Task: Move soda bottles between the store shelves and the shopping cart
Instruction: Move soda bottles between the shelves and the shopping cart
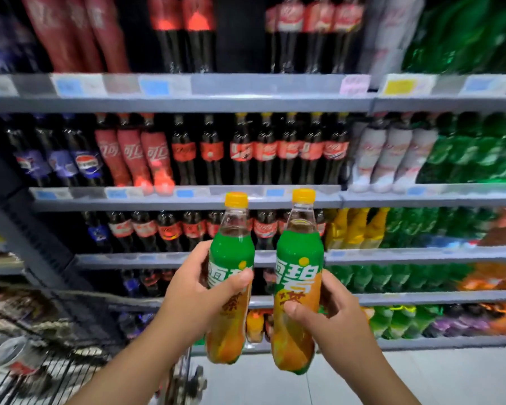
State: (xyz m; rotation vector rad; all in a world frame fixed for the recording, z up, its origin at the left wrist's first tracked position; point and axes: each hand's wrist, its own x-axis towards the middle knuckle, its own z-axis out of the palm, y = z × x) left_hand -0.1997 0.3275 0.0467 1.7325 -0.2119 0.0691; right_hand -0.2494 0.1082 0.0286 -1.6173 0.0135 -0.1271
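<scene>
Before grey shelves (187, 103), by wire cart (56, 372) (left grip (193, 293) round left bottle (231, 249), right grip (330, 320) round right bottle (300, 249))

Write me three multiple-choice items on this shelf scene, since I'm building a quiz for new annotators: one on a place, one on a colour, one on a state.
1. Where does the shopping cart lie in the view?
A) lower left
B) upper right
C) lower right

2. What colour is the cap of the left bottle?
A) red
B) yellow
C) blue

3. What is the left hand doing?
A) hanging empty
B) pushing the cart
C) gripping a bottle

Answers:
1 A, its wire basket shows at the lower left edge.
2 B, the cap is yellow above a clear neck.
3 C, its fingers curl round the left bottle, as the right hand grips the right bottle.
</scene>
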